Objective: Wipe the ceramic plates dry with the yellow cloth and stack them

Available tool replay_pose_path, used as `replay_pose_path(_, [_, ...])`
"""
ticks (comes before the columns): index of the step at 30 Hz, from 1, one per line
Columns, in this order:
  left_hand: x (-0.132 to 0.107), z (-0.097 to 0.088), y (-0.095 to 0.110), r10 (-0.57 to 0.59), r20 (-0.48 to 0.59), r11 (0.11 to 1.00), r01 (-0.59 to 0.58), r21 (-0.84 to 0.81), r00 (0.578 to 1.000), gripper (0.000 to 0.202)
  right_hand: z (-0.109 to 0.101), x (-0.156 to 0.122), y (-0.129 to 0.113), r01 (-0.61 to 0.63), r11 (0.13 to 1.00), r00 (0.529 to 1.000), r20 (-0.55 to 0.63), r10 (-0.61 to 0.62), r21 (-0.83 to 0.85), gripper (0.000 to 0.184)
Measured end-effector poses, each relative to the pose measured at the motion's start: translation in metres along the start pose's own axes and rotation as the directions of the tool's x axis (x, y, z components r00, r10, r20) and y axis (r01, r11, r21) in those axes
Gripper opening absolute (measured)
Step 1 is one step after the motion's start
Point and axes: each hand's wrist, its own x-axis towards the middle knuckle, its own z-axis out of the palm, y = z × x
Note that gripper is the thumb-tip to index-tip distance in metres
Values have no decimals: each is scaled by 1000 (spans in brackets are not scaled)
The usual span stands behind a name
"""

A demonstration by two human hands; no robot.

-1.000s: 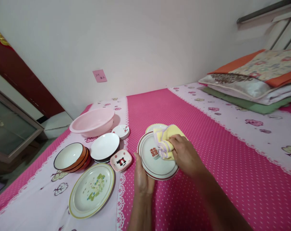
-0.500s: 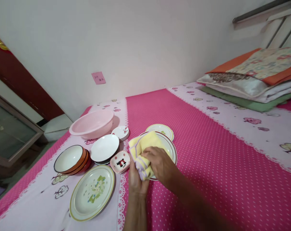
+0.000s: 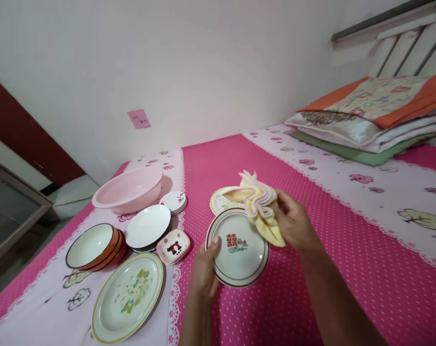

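Left hand grips the rim of a red-rimmed plate, thumb on its face. Right hand clutches a bunched yellow cloth over the plate's far edge.

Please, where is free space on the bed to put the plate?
Free: the dotted pink cloth right of the right hand, up to the folded quilts. Crowded: left of the left hand, where basin, bowls and plates lie close.

The scene is evenly and softly lit, and the far wall is washed out to pale pink. A faint shadow is cast right of the basin. Lines are bent toward the edges, and the cloth is slightly blurred.
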Motion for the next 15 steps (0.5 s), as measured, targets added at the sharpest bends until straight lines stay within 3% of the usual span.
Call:
replay_pose_path(3, [-3,0,0,-30,154,993,12,115,988,44,11,-8,-20,62,972,966,260,-1,-227,46])
replay_pose_path(6, [-6,-1,1,-49,243,984,6,175,969,43,21,-12,-29,181,890,912,409,7,-419,61])
replay_pose_path(11, [-9,-6,9,-79,259,969,13,248,963,36,19,-11,-33,101,851,892,426,153,-516,53])
replay_pose_path(15, [-9,-12,14,-74,246,968,10,250,966,38,11,-8,-25,-46,934,857,466,220,-354,43])
